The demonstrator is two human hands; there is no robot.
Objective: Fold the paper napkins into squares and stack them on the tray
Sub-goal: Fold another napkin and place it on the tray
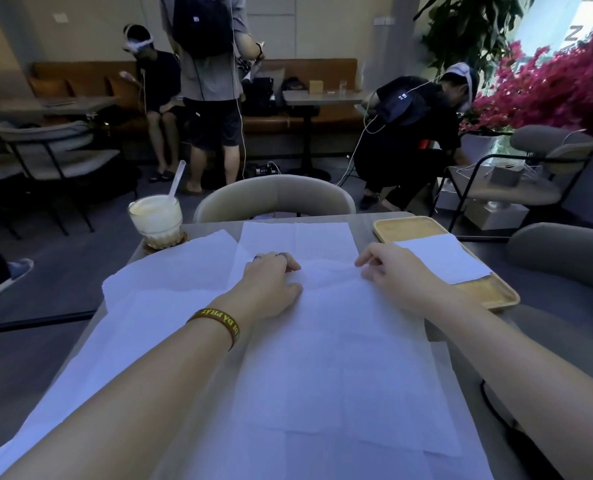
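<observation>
Left arm: bare, runs from lower left to frame centre, wristband [215, 324] at the wrist.
Left hand [271, 282]: palm down, knuckles up, fingers bent, tips hidden; grip unclear.
Right arm: bare, from lower right.
Right hand [393, 275]: palm down, thumb and forefinger pinch the napkin [322, 323].

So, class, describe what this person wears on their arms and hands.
No sleeves are in view. The left hand has two rings on its fingers, and its wrist carries a dark wristband with yellow lettering. The right hand shows no jewellery.
</observation>
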